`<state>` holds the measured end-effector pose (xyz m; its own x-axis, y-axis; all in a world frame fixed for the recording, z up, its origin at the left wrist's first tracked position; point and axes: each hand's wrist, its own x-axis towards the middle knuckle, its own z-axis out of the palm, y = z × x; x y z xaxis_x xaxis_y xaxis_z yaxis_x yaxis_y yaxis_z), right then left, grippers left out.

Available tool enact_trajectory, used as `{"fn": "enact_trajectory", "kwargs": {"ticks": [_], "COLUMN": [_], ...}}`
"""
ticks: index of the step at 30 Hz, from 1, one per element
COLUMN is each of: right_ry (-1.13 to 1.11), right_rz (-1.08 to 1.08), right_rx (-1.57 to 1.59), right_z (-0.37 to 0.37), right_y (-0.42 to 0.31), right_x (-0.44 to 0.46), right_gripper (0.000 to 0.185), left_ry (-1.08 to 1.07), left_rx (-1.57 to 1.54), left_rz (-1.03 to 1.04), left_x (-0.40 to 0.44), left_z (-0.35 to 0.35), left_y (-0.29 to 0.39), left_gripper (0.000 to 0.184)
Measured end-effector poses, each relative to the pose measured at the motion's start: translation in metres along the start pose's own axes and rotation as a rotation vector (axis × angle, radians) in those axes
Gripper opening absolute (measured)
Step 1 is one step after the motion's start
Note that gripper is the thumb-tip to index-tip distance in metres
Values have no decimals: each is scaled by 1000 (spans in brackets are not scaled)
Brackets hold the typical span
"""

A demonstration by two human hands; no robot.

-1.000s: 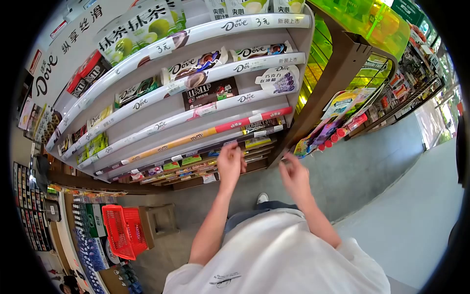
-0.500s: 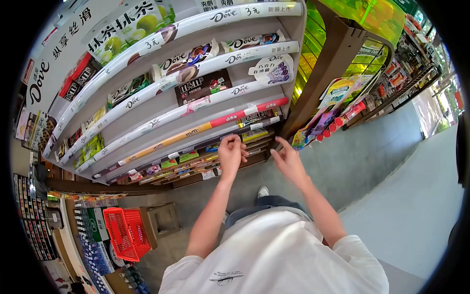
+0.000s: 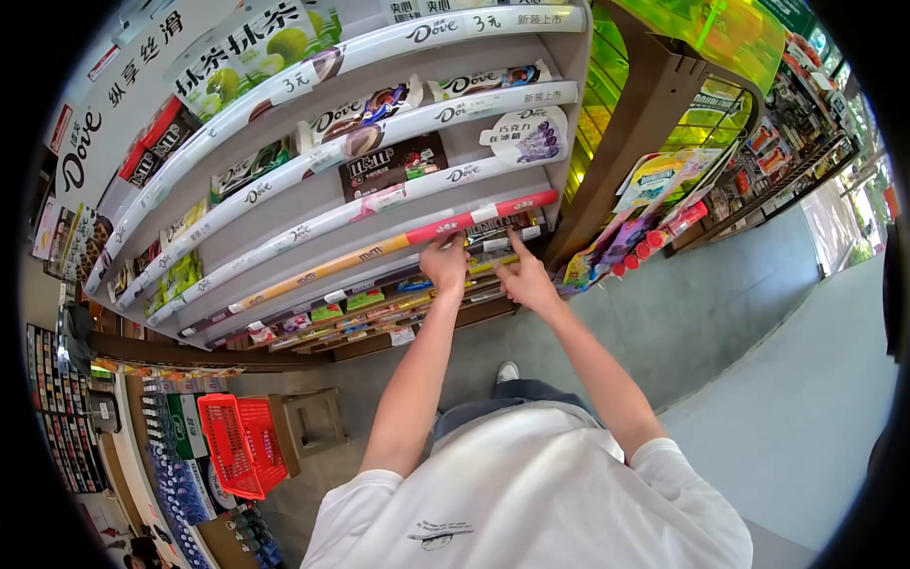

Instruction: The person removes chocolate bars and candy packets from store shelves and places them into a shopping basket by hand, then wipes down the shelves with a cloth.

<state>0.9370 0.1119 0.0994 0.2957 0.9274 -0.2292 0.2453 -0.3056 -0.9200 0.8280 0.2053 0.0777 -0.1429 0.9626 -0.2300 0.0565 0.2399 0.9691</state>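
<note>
A dark Hershey's chocolate pack (image 3: 500, 228) lies on a low shelf of the rack, under the red and yellow M&M's strip. My left hand (image 3: 445, 265) is at the pack's left end, its fingers bent toward the shelf and the fingertips partly hidden. At the other end, my right hand (image 3: 527, 283) has its index finger stretched out onto the pack's right part. Its thumb stands apart and the other fingers are curled. Neither hand is seen wrapped around the pack. Above them sits a brown M&M's box (image 3: 393, 168).
Dove bars (image 3: 365, 109) fill the upper shelves. A brown post (image 3: 616, 133) and hanging colourful candy packs (image 3: 645, 223) border the rack on the right. To the lower left are a red basket (image 3: 242, 446) and a stool (image 3: 318, 417). Grey floor (image 3: 730, 284) lies behind the post.
Both hands have moved forward to the low shelf. They were in the air in front of it; now they are at the two ends of the Hershey's pack.
</note>
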Motion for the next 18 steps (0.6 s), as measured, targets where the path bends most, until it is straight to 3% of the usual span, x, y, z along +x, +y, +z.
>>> {"fn": "enact_trajectory", "kwargs": {"ticks": [7,9,13,15,17,18], "right_ry": [49,100,231,252,345,342], "right_rz": [-45,-75,-147,-153,-241,-233], "right_rx": [92,109,96,113,120,114], "right_z": [-1,-1,-6,-7,-4,-4], "right_y": [5,15,31,36,45,47], "right_x": [-25,-24,-22,-19,-10,-6], "right_gripper": [67,62,46,41,38,44], "left_ry": [35,35,28,15,109,85], "left_rx": [2,39,115,237,207,200], "left_rz": [69,341,549,520,860,816], "left_x": [3,3,-20,-24,-22,-22], "left_z": [9,6,-11,-22,-28,-32], "left_y": [-12,-25,-24,-24,-30,-32], "left_gripper": [15,16,14,14,13,14]}}
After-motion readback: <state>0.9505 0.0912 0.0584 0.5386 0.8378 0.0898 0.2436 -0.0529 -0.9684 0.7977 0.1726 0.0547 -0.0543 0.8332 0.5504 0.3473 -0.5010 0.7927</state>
